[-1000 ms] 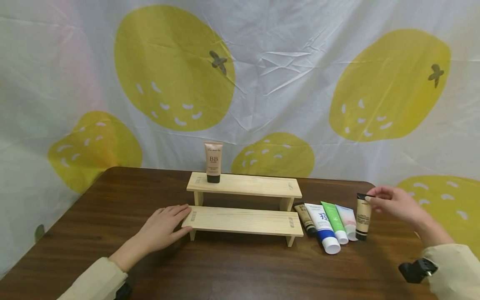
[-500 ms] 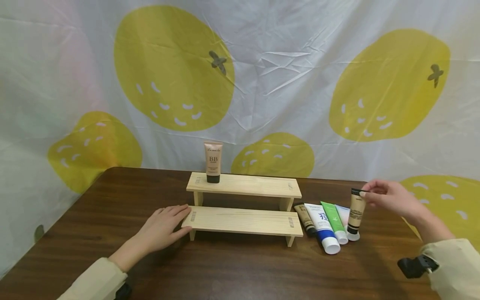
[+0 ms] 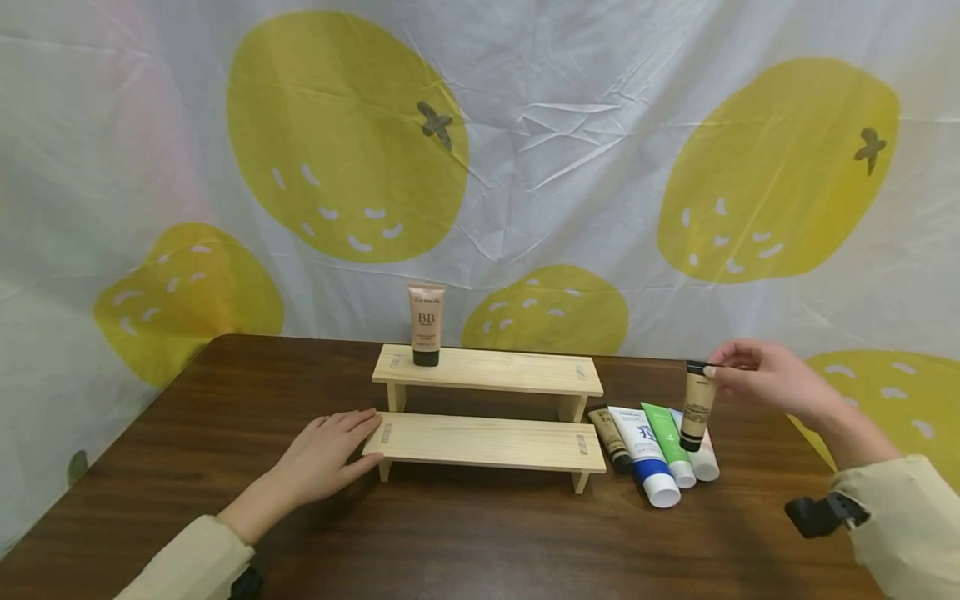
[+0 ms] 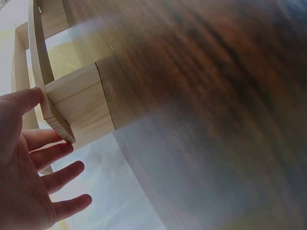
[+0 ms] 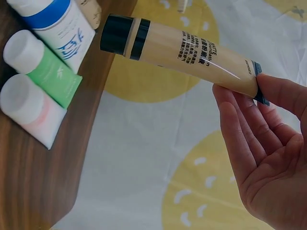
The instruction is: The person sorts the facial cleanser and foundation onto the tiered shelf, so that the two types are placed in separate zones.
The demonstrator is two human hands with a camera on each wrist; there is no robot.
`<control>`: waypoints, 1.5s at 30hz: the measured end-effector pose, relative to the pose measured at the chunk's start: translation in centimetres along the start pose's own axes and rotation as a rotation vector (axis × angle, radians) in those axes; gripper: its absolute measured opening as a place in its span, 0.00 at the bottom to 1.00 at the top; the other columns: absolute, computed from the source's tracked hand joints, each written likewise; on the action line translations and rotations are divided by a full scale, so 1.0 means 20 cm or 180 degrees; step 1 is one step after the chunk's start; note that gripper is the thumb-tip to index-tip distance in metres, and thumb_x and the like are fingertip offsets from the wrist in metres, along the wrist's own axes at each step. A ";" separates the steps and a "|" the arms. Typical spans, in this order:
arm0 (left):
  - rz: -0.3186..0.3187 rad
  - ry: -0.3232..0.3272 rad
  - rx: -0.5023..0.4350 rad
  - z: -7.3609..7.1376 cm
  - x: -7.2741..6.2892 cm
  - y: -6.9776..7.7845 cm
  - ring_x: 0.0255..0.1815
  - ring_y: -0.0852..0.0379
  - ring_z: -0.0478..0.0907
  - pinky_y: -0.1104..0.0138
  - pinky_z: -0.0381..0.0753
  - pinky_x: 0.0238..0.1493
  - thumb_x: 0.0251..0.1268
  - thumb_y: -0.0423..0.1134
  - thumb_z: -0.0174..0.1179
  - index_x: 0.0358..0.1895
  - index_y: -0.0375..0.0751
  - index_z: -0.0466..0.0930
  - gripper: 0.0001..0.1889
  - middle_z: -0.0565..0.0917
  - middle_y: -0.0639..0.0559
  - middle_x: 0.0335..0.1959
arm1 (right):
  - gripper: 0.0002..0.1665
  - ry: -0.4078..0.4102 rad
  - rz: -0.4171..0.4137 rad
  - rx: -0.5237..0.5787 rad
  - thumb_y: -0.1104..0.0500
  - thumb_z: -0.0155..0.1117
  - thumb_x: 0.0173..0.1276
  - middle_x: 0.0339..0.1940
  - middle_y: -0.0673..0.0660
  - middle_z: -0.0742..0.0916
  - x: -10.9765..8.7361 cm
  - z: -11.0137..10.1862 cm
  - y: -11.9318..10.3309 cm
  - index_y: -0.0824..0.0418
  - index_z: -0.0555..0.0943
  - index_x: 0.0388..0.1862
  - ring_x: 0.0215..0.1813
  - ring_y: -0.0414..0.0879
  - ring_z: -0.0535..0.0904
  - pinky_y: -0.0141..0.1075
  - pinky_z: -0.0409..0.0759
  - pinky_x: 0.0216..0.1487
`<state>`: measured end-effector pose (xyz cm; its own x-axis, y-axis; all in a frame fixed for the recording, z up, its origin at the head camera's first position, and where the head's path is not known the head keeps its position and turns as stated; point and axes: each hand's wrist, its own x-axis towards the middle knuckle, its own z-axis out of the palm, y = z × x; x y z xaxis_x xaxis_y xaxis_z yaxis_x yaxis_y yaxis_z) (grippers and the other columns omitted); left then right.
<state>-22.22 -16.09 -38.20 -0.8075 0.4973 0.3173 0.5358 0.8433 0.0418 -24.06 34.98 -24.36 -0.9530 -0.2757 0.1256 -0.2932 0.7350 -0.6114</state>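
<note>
My right hand [image 3: 772,379] pinches the black crimped end of a beige foundation tube [image 3: 698,406]. In the head view this tube hangs cap down above the row of lying tubes; its black cap [image 5: 116,34] shows in the right wrist view. My left hand [image 3: 326,454] rests against the left end of the lower wooden shelf [image 3: 487,439], its fingers extended. In the left wrist view the thumb and fingertips touch the shelf board [image 4: 60,125]. A BB cream tube [image 3: 427,325] stands on its cap at the left of the upper wooden shelf [image 3: 510,371].
Right of the shelf lie a gold-and-black tube [image 3: 611,437], a white-and-blue tube [image 3: 647,457], a green tube [image 3: 667,442] and a pale pink-white tube [image 3: 705,462]. Behind the dark wooden table [image 3: 450,533] hangs a fruit-print cloth [image 3: 555,200].
My right hand has lifted the foundation tube and carried it left, from beside the lying tubes to above them. The left hand and the shelves have stayed in place.
</note>
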 end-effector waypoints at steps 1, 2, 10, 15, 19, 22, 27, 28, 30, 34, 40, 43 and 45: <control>0.0000 -0.0002 0.0000 0.00 0.00 0.00 0.54 0.45 0.67 0.48 0.64 0.50 0.60 0.55 0.51 0.57 0.35 0.70 0.29 0.71 0.43 0.55 | 0.14 -0.0003 -0.0007 -0.0033 0.60 0.56 0.64 0.31 0.59 0.79 0.01 0.00 -0.01 0.71 0.71 0.40 0.30 0.43 0.75 0.34 0.76 0.30; -0.0001 -0.0005 -0.0001 0.00 0.00 0.00 0.54 0.45 0.67 0.48 0.64 0.50 0.60 0.55 0.51 0.57 0.36 0.70 0.29 0.71 0.43 0.55 | 0.14 0.0009 -0.0014 -0.0039 0.60 0.56 0.63 0.31 0.59 0.79 0.01 0.00 -0.02 0.71 0.72 0.40 0.30 0.43 0.75 0.35 0.76 0.30; -0.0007 -0.0017 -0.0023 -0.01 0.00 0.00 0.54 0.44 0.67 0.47 0.64 0.50 0.60 0.55 0.51 0.57 0.35 0.70 0.30 0.71 0.43 0.55 | 0.12 0.0012 -0.0130 -0.0021 0.62 0.56 0.63 0.33 0.61 0.79 0.05 0.00 -0.07 0.71 0.71 0.40 0.32 0.43 0.77 0.34 0.77 0.33; -0.0013 -0.0027 -0.0019 0.00 0.00 0.00 0.54 0.44 0.67 0.47 0.64 0.50 0.60 0.56 0.50 0.57 0.35 0.70 0.30 0.71 0.43 0.55 | 0.11 0.0052 -0.0237 -0.0042 0.62 0.56 0.63 0.32 0.60 0.79 0.07 0.01 -0.11 0.70 0.72 0.39 0.32 0.42 0.76 0.33 0.76 0.33; -0.0017 -0.0029 -0.0023 0.00 0.00 0.00 0.54 0.44 0.67 0.47 0.64 0.49 0.60 0.56 0.50 0.57 0.35 0.70 0.30 0.71 0.43 0.55 | 0.09 0.0073 -0.0334 -0.0048 0.64 0.57 0.62 0.32 0.59 0.79 0.10 0.01 -0.15 0.70 0.73 0.38 0.32 0.42 0.76 0.34 0.76 0.33; -0.0017 -0.0036 -0.0028 0.00 -0.01 0.00 0.54 0.44 0.67 0.47 0.64 0.49 0.60 0.56 0.50 0.57 0.35 0.70 0.30 0.71 0.43 0.55 | 0.09 0.0060 -0.0390 -0.0018 0.65 0.57 0.62 0.32 0.59 0.80 0.11 0.02 -0.17 0.70 0.73 0.38 0.32 0.42 0.77 0.35 0.76 0.33; -0.0011 -0.0027 -0.0036 0.00 -0.01 0.00 0.54 0.44 0.67 0.47 0.64 0.49 0.60 0.56 0.50 0.57 0.35 0.70 0.30 0.71 0.43 0.55 | 0.09 0.0029 -0.0417 0.0115 0.66 0.57 0.61 0.32 0.60 0.79 0.14 0.02 -0.20 0.71 0.73 0.38 0.32 0.42 0.77 0.35 0.77 0.34; -0.0010 -0.0021 -0.0039 0.00 0.00 0.00 0.54 0.44 0.67 0.47 0.64 0.49 0.60 0.56 0.50 0.57 0.35 0.70 0.30 0.71 0.43 0.55 | 0.09 0.0028 -0.0418 0.0115 0.66 0.57 0.61 0.32 0.60 0.79 0.15 0.02 -0.21 0.71 0.73 0.38 0.32 0.42 0.77 0.35 0.77 0.34; -0.0010 -0.0014 -0.0034 0.00 0.00 0.00 0.54 0.44 0.67 0.47 0.64 0.49 0.60 0.56 0.50 0.57 0.36 0.70 0.30 0.71 0.43 0.55 | 0.08 0.0030 -0.0428 0.0079 0.66 0.57 0.61 0.32 0.60 0.79 0.16 0.03 -0.22 0.71 0.73 0.38 0.32 0.42 0.77 0.34 0.77 0.33; -0.0007 -0.0017 -0.0021 -0.01 0.00 0.00 0.54 0.45 0.67 0.47 0.64 0.49 0.60 0.56 0.50 0.57 0.36 0.70 0.30 0.71 0.43 0.56 | 0.08 0.0046 -0.0500 0.0013 0.66 0.56 0.61 0.32 0.60 0.80 0.17 0.03 -0.26 0.70 0.73 0.37 0.31 0.45 0.78 0.36 0.76 0.32; -0.0006 -0.0034 -0.0033 0.00 0.00 0.00 0.54 0.44 0.67 0.47 0.64 0.49 0.61 0.56 0.49 0.57 0.36 0.70 0.30 0.71 0.42 0.56 | 0.08 -0.0015 -0.0569 0.0097 0.66 0.56 0.62 0.32 0.61 0.79 0.20 0.04 -0.31 0.71 0.73 0.37 0.33 0.46 0.77 0.38 0.78 0.34; -0.0005 -0.0037 -0.0029 0.00 -0.01 0.00 0.55 0.44 0.67 0.47 0.63 0.50 0.61 0.56 0.49 0.57 0.36 0.70 0.30 0.71 0.42 0.56 | 0.09 -0.0039 -0.0555 0.0128 0.66 0.56 0.62 0.32 0.62 0.78 0.22 0.04 -0.33 0.72 0.72 0.38 0.33 0.46 0.77 0.37 0.78 0.34; -0.0003 -0.0032 -0.0024 0.00 0.00 0.00 0.55 0.44 0.67 0.47 0.63 0.50 0.61 0.56 0.49 0.57 0.36 0.70 0.30 0.71 0.43 0.56 | 0.09 -0.0050 -0.0544 0.0114 0.66 0.55 0.62 0.32 0.62 0.78 0.23 0.04 -0.35 0.72 0.72 0.38 0.34 0.47 0.77 0.37 0.78 0.34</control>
<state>-22.17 -16.18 -38.19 -0.8104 0.4985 0.3077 0.5368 0.8423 0.0493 -26.36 28.05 -20.24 -0.8881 -0.4046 0.2181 -0.4477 0.6540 -0.6098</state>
